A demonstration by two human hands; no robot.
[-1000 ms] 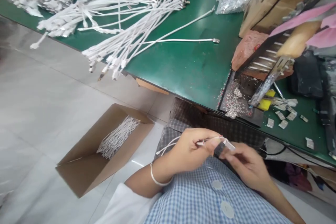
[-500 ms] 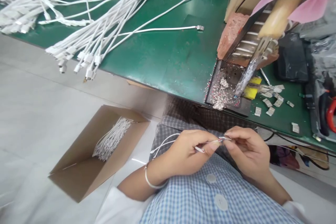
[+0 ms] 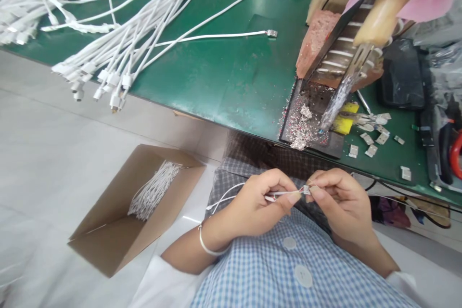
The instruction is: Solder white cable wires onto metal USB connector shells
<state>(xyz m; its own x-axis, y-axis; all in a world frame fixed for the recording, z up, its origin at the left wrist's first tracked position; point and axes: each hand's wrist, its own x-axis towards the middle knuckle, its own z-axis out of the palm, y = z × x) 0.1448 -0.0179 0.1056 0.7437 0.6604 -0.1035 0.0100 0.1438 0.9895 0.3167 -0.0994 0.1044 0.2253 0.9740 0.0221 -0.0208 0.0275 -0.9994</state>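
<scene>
My left hand (image 3: 269, 202) pinches a white USB cable (image 3: 227, 199) close to its end, with thumb and forefinger pressed together. Behind those fingers the cable loops back over my lap, and another white cable end shows in the palm. Between the two hands, thin coloured wires come out of the cable and meet a small silver USB connector (image 3: 306, 189). My right hand (image 3: 337, 199) has this connector between thumb and forefinger. Both hands hover above my lap, just in front of the table edge.
On the green table (image 3: 216, 72) lies a pile of white cables (image 3: 151, 24). A soldering iron (image 3: 361, 57) rests on its stand over solder crumbs and a yellow sponge (image 3: 345, 118). Loose connectors (image 3: 371, 150) lie nearby. A cardboard box (image 3: 108, 221) with white cables stands on the floor.
The silver connector has turned between my right fingers and now shows its face at the wire ends. Both hands have risen slightly; the view has shifted a little.
</scene>
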